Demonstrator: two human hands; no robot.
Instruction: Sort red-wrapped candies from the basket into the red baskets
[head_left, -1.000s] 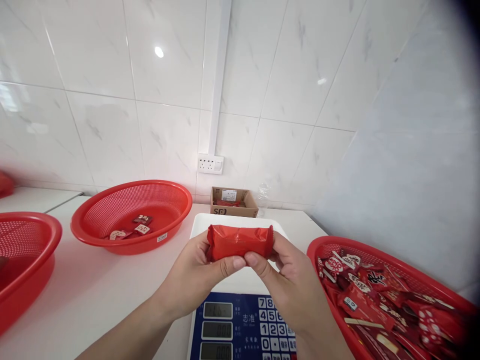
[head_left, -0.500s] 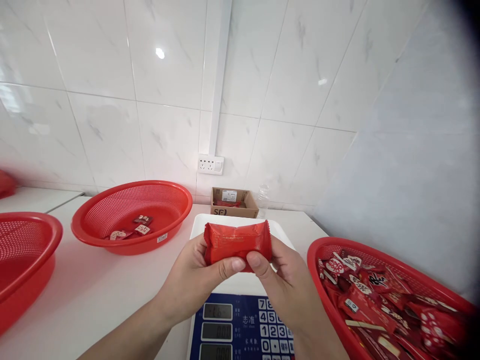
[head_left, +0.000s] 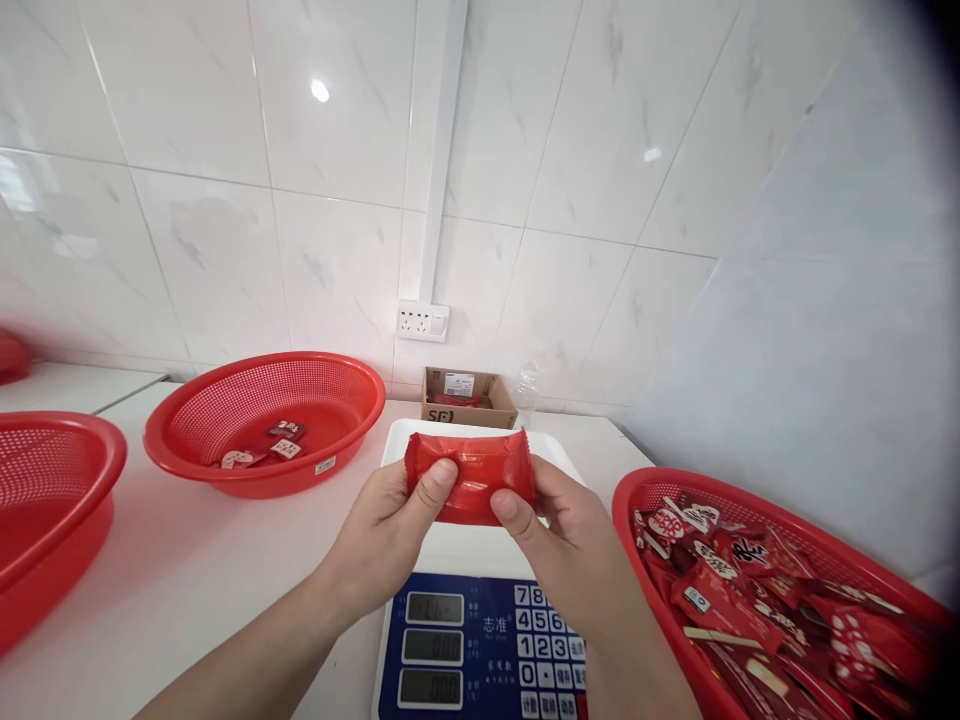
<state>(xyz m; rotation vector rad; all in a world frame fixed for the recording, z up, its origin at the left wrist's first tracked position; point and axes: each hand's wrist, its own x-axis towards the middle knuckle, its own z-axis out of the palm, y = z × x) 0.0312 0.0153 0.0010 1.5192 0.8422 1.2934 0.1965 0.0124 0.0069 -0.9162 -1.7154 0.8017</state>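
Both of my hands hold one red wrapped packet above the white pan of a digital scale. My left hand grips its left end, with the thumb on the front of the wrapper. My right hand pinches the right end between thumb and fingers. The packet is level, its crimped ends sticking out on both sides. The scale's blue panel with keypad and displays lies just below my wrists.
A red basket full of red packets stands at the right. Another red basket with a few packets sits at back left, a third red basket at far left. A small cardboard box and a wall socket are behind the scale.
The packet has risen slightly and turned in my hands. My left thumb has moved from under the packet up onto its front left part.
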